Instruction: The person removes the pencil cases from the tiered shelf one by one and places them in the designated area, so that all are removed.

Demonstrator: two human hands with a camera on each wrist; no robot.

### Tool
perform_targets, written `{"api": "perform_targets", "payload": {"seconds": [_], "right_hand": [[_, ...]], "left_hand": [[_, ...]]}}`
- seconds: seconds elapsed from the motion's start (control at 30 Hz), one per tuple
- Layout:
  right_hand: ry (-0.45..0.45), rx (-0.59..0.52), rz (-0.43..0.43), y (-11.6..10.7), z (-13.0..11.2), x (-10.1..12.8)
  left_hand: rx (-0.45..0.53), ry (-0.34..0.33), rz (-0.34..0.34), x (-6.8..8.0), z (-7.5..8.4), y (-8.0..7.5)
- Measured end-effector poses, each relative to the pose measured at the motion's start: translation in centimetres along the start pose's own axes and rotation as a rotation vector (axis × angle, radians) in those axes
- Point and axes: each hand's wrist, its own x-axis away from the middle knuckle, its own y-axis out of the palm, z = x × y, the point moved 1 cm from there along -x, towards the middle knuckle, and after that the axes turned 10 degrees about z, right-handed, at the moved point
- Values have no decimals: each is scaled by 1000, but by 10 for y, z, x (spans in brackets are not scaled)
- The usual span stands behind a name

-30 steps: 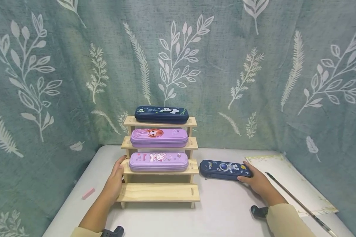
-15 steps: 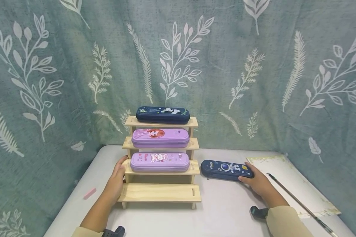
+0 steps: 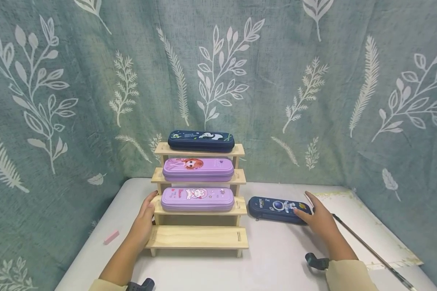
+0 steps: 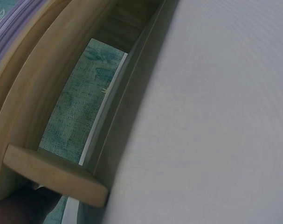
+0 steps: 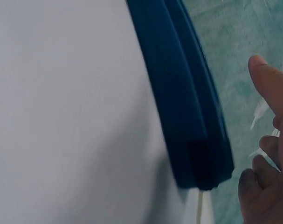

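Note:
A wooden four-step display stand [image 3: 200, 236] stands on the white table. My left hand [image 3: 143, 220] holds its left side; in the left wrist view a dark bit of that hand [image 4: 24, 205] shows by a wooden end piece. A navy pencil case with an astronaut [image 3: 278, 208] lies on the table right of the stand. Over its right end is my right hand [image 3: 322, 222], thumb and fingers spread. The right wrist view shows this hand [image 5: 272, 154] apart from the blue case [image 5: 188, 102].
On the stand's steps lie a navy panda pencil case [image 3: 201, 140], a purple pencil case with a girl [image 3: 198, 169] and a lilac pencil case [image 3: 197, 199]. A pink eraser [image 3: 111, 237] is at left. A brush [image 3: 375, 252] crosses bordered paper [image 3: 371, 230] at right.
My right hand has loosened from the astronaut pencil case and spread its fingers. The case stays in place. My left hand stays at the stand; the whole view shifts slightly.

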Motion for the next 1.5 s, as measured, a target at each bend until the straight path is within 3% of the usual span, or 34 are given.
{"api": "perform_targets", "payload": {"seconds": [0.13, 0.4, 0.7, 0.93, 1.5], "right_hand": [[-11, 22, 32, 1, -22, 9], [-159, -38, 119, 15, -61, 23], [-253, -133, 99, 41, -115, 37], [-333, -146, 108, 57, -152, 49], [-432, -138, 80, 71, -201, 60]], "left_hand": [[4, -7, -12, -1, -1, 1], [6, -14, -5, -5, -1, -1], [9, -12, -6, -8, 0, -2], [-15, -5, -9, -9, -1, -2], [4, 7, -14, -12, 0, -1]]}}
